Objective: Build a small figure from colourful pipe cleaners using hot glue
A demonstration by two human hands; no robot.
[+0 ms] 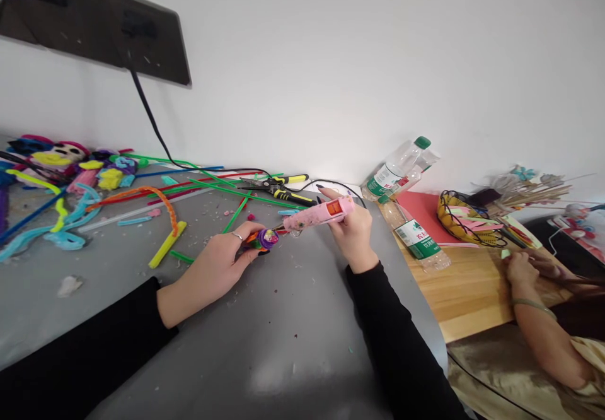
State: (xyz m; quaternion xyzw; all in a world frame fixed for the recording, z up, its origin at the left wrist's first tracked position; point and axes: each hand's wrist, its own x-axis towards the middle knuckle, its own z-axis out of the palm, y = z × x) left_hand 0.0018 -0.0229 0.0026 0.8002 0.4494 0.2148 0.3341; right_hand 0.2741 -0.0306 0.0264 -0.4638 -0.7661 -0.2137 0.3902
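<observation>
My left hand point(217, 262) pinches a small coiled pipe-cleaner piece point(267, 238), mostly purple with orange and green beside it. In my right hand point(355, 234) is a pink hot glue gun point(314, 215), its nozzle pointing left and meeting or nearly touching the top of the purple coil. Both hands are just above the grey table point(302, 332). Behind them lie pliers with yellow and black handles point(276, 188). An orange pipe cleaner point(161, 199) and a yellow piece point(167, 243) rest left of my left hand.
Several loose pipe cleaners point(222, 183) cover the table's back left, near fuzzy figures point(61, 158). A black cord point(151, 114) runs along the wall. Plastic bottles point(418, 240) stand or lie right, by a yellow basket point(466, 218). Another person's hand point(522, 268) works at the wooden table point(454, 294).
</observation>
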